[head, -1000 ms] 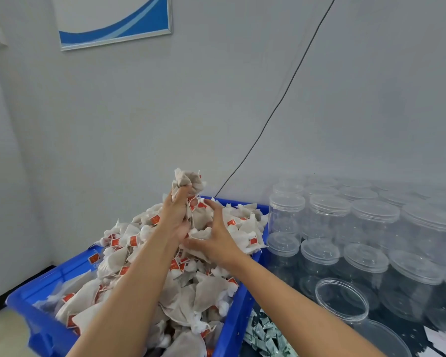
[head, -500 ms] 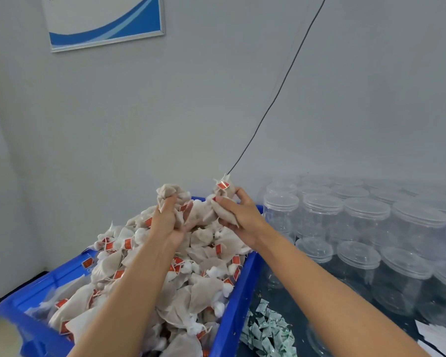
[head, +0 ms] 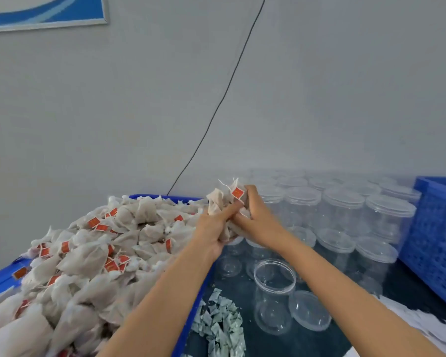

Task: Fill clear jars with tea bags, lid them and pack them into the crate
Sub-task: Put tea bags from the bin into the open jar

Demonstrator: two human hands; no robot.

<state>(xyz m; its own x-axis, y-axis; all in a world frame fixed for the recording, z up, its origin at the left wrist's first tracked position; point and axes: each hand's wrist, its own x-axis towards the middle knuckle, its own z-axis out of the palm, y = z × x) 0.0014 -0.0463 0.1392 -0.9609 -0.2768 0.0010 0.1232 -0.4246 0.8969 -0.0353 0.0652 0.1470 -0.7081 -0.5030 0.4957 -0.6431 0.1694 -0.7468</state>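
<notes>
Above the dark table [head: 319,338], both hands [head: 238,222] clutch bunched tea bags [head: 223,199].

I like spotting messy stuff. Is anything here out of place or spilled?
Nothing is spilled. The tea bags heap above the blue bin's rim. One open jar stands with its lid flat beside it, waiting. Small folded packets lie loose on the table.

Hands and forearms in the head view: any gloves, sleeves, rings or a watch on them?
None visible. The left hand and right hand are bare, without gloves or rings, and both forearms are uncovered to the frame's edge: no sleeves, watch or wristband.
</notes>
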